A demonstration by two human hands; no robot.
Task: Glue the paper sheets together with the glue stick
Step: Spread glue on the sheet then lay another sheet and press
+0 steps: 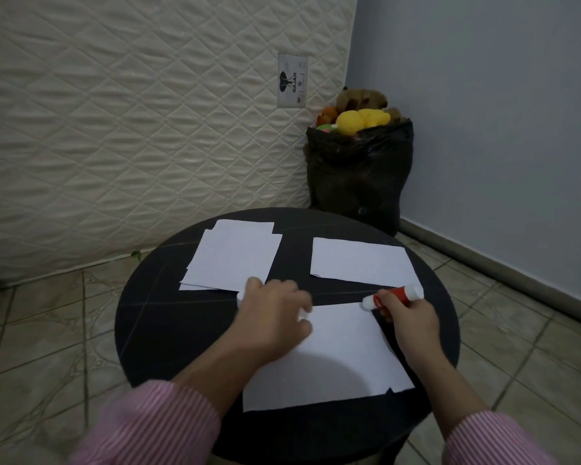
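We are working at a round black desk [155, 330] with three lots of white paper on it. The near sheet [336, 357] lies at about 6 o'clock, right in front of us. A small stack [232, 260] of overlapping sheets sits at 11 o'clock, and a single sheet [359, 260] at 1 o'clock, both well apart from the near one.

Our left hand [272, 313] rests on the near sheet's far-left corner, fingers curled over it and blurred; there may be something small and white under the fingers, possibly the cap, but we cannot tell. We judge this hand is there to pin the paper so it does not slide under the rubbing.

Our right hand [410, 320] grips the glue stick [393, 297], red-bodied with white ends, fingers wrapped round its middle. It lies nearly level, one white end pointing to 9 o'clock at the sheet's far-right corner, touching or just above it. Starting at a corner makes sense, so that glue reaches the edges.

Gluing looks barely begun: no sheet yet lies on the near one.

Behind stand a quilted mattress [131, 129] and a black bag [359, 172] of soft toys.
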